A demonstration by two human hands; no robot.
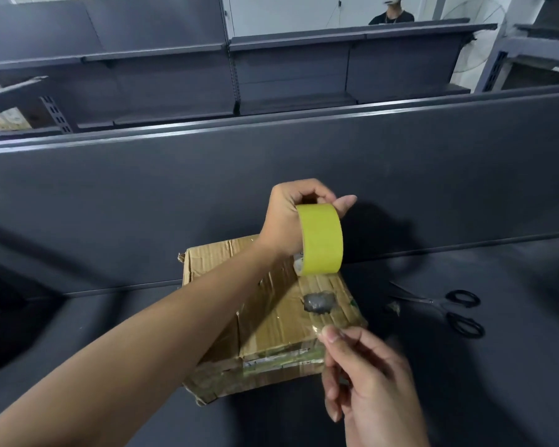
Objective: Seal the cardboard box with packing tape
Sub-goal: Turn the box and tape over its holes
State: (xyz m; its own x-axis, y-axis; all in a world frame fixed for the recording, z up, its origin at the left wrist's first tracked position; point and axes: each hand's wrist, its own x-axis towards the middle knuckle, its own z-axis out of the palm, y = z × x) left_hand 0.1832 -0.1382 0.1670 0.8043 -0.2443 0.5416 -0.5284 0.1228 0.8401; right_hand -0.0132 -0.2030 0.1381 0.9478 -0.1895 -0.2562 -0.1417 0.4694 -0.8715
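Note:
A worn cardboard box (pixel 265 321) lies closed on the dark table, with old clear tape and a grey patch on its top. My left hand (pixel 291 217) grips a yellow roll of packing tape (pixel 321 240) and holds it upright above the box's far edge. A clear strip of tape (pixel 317 314) runs from the roll down toward me over the box top. My right hand (pixel 365 372) pinches the free end of that strip near the box's near right corner.
Black-handled scissors (pixel 449 309) lie on the table to the right of the box. A dark partition panel (pixel 175 201) rises behind the table, with grey shelving beyond it. A person stands far back at the top.

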